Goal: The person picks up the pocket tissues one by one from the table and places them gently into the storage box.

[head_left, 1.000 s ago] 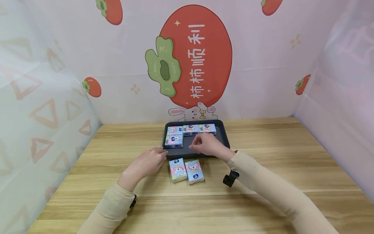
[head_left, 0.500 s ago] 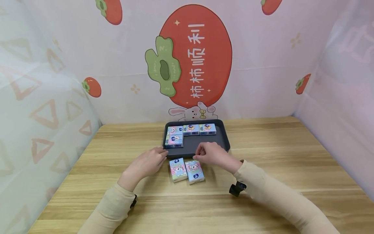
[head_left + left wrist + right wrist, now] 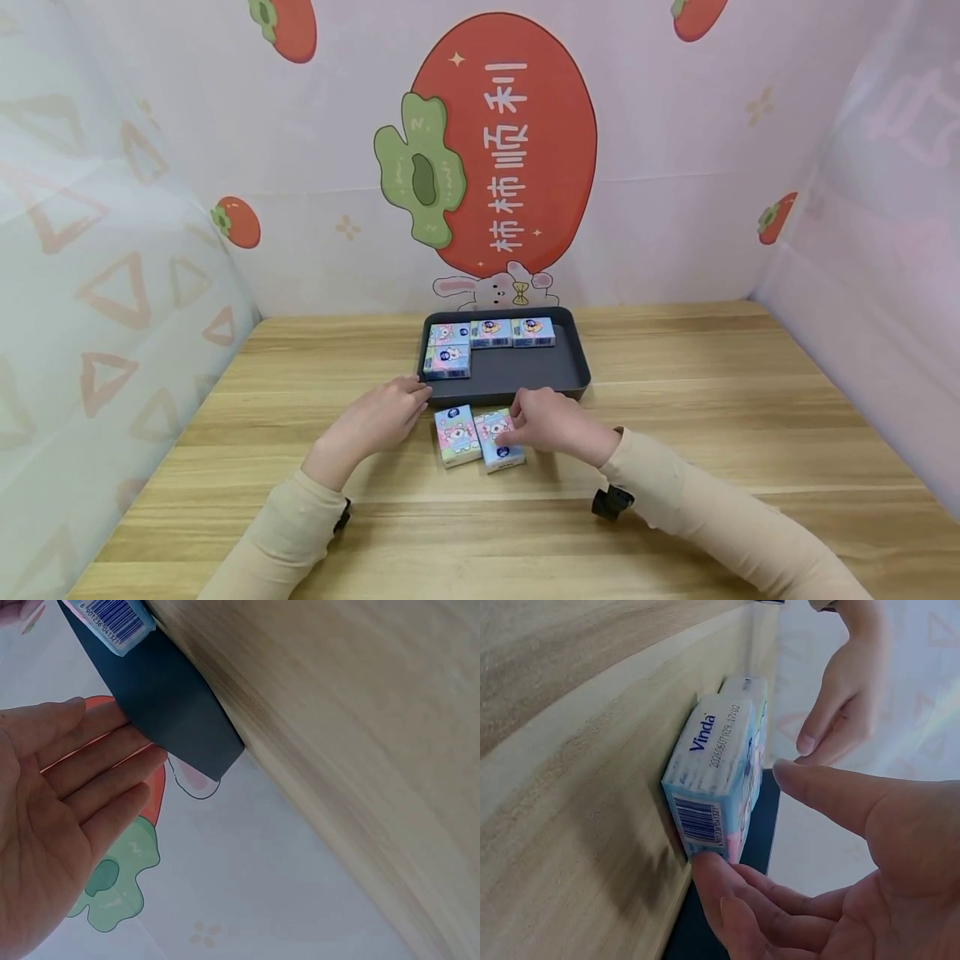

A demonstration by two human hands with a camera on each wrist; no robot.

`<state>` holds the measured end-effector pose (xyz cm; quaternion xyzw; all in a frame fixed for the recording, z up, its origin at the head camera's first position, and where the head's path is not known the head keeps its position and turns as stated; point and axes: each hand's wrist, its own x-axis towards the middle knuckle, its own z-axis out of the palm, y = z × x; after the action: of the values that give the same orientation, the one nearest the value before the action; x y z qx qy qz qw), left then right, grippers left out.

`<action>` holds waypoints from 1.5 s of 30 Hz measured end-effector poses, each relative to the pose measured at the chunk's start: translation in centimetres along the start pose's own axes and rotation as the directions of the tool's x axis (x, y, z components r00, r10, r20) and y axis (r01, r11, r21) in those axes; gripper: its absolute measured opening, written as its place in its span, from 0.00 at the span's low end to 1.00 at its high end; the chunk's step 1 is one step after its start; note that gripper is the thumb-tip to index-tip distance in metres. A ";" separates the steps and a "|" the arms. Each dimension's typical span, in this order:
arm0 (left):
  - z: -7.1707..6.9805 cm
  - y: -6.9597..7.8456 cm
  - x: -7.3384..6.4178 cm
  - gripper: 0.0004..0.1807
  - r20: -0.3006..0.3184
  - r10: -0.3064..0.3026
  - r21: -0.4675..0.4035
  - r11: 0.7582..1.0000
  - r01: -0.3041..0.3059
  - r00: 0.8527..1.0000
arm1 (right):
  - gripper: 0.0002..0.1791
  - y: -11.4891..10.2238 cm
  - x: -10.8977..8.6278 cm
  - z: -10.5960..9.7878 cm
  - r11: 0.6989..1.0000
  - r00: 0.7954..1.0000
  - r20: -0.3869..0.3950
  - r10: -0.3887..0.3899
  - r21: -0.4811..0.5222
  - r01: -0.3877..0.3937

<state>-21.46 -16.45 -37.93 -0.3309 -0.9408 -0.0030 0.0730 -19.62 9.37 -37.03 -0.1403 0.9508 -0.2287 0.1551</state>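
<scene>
My left hand (image 3: 386, 412) touches the near left corner of a dark grey tray (image 3: 517, 379) with straight fingers; the left wrist view shows its palm and the tray's side (image 3: 180, 712). Two Vinda tissue packs lie on the table before the tray, a left one (image 3: 456, 433) and a right one (image 3: 495, 429). Over the right pack reaches my right hand (image 3: 551, 423). In the right wrist view, thumb and fingers of the right hand (image 3: 840, 855) are spread apart, one fingertip at the lower corner of that tissue pack (image 3: 712, 757).
Inside the tray, one tissue pack (image 3: 448, 333) is at the far left with another pack (image 3: 447, 357) before it. Two more, a middle pack (image 3: 491, 331) and a right pack (image 3: 532, 329), line the back. A printed cloth (image 3: 660, 208) rises behind the table (image 3: 675, 375).
My right hand has moved back from over the tray to the right tissue pack on the table. My left hand has stayed at the tray corner.
</scene>
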 end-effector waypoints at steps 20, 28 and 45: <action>-0.1 0.1 -0.1 0.14 0.006 -0.007 0.005 1.000 0.007 1.000 | 0.27 0.7 1.3 0.9 1.000 0.990 0.138 -0.013 0.001 0.012; 0.1 0.0 -0.2 0.15 0.022 -0.018 -0.003 1.000 0.018 1.000 | 0.24 0.9 1.8 1.0 0.999 0.980 0.201 0.014 0.038 -0.023; 0.1 -0.1 -0.1 0.15 0.019 0.000 0.021 1.000 -0.001 1.000 | 0.23 1.2 1.7 0.7 0.998 0.971 0.238 0.007 0.060 -0.022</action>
<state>-21.42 -16.57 -38.00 -0.3303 -0.9414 0.0101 0.0674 -21.18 9.51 -38.55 -0.1549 0.9188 -0.2385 0.2736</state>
